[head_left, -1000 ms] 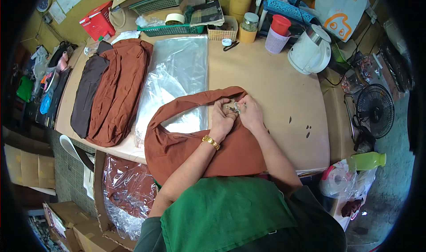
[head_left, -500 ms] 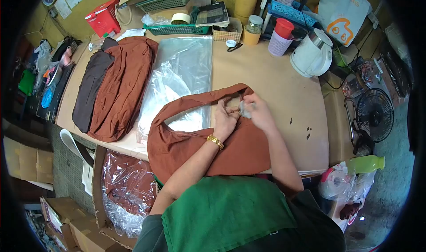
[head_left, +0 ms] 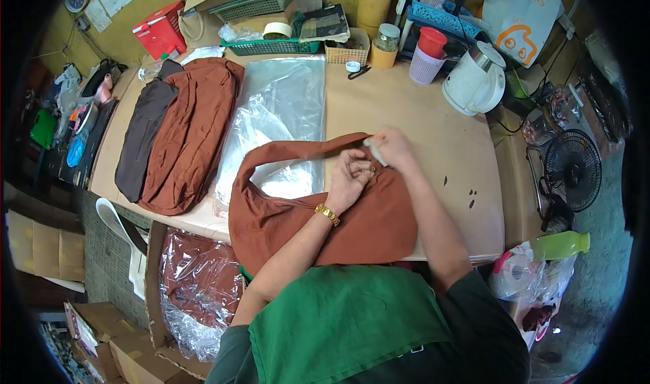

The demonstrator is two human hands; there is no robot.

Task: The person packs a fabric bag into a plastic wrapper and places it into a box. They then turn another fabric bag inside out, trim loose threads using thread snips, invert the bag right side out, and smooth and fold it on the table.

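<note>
A rust-brown cloth shoulder bag [head_left: 365,228] lies at the table's front edge, its strap looped away from me. My left hand [head_left: 349,181], with a gold bracelet [head_left: 328,214] at the wrist, is closed on the bag near the right base of the strap. A tiny metallic bit shows at its fingertips, too small to name. Just to the right, my right hand [head_left: 393,147] is closed on a small white cloth [head_left: 375,152], right by the strap. Motion blurs this hand slightly.
Brown and dark bags [head_left: 189,130] lie left of a stack of clear plastic sleeves [head_left: 281,106]. Baskets [head_left: 271,47], a purple cup [head_left: 426,69] and a white kettle [head_left: 474,83] line the back. A carton [head_left: 154,296] with plastic-wrapped brown goods stands below left.
My right hand has shifted slightly up and right with the white cloth, away from my left fingers. My left hand stays at the strap's base, its fingers more curled.
</note>
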